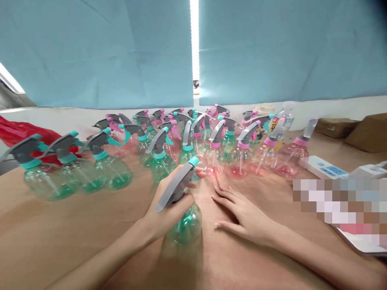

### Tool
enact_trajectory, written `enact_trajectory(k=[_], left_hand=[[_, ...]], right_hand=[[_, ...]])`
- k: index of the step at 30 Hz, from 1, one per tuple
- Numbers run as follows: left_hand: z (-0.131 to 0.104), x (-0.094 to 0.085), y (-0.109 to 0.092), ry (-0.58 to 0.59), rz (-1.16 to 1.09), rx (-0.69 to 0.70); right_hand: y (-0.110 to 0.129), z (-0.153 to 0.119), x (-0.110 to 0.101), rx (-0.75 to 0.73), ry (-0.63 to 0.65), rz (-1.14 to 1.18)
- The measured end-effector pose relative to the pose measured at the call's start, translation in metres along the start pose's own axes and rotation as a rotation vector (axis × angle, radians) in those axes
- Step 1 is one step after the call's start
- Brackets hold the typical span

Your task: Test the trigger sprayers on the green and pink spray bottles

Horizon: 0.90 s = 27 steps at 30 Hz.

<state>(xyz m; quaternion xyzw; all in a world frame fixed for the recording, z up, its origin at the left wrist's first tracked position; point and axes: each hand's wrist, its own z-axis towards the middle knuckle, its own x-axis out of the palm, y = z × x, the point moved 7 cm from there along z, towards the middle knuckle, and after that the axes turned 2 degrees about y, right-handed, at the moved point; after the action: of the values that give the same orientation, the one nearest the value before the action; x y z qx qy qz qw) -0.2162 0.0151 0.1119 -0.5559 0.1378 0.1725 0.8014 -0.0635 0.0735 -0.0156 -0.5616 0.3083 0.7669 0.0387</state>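
My two bare arms were closest to me, reaching out over the big brown table. The table was the largest thing near me, and it was covered in brown paper.

Behind the table hung wide blue curtains, with a thin bright gap of light between them.

Across the middle of the table stood a big crowd of spray bottles. The green ones with blue-green tops were on the left. The pink ones with pink tops were on the right. They stood close together, many of them touching.

A red bag lay at the far left, behind the green bottles. Some brown boxes sat at the far right. A white box with blue buttons lay near the pink bottles.

My left hand was wrapped around a green spray bottle. My fingers were closed tight around its neck, and my thumb lay by the blue-green tip of the gray sprayer. This bottle stood on the table right in front of me, apart from the crowd and nearer to me than all the others.

My right hand lay flat on the table just beside that bottle. Its fingers were spread out straight and held nothing.
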Motion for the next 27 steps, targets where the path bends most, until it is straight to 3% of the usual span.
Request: enact_trajectory(k=[9, 22, 27], left_hand=[[0.000, -0.002, 0.003, -0.002, 0.054, -0.071], [0.001, -0.001, 0.007, 0.022, 0.050, -0.083], [-0.001, -0.008, 0.008, -0.051, 0.107, -0.094]], right_hand=[[0.000, 0.010, -0.004, 0.009, -0.067, 0.028], [0.005, 0.035, -0.002, -0.065, -0.008, 0.071], [0.009, 0.039, -0.003, -0.124, 0.000, 0.065]])
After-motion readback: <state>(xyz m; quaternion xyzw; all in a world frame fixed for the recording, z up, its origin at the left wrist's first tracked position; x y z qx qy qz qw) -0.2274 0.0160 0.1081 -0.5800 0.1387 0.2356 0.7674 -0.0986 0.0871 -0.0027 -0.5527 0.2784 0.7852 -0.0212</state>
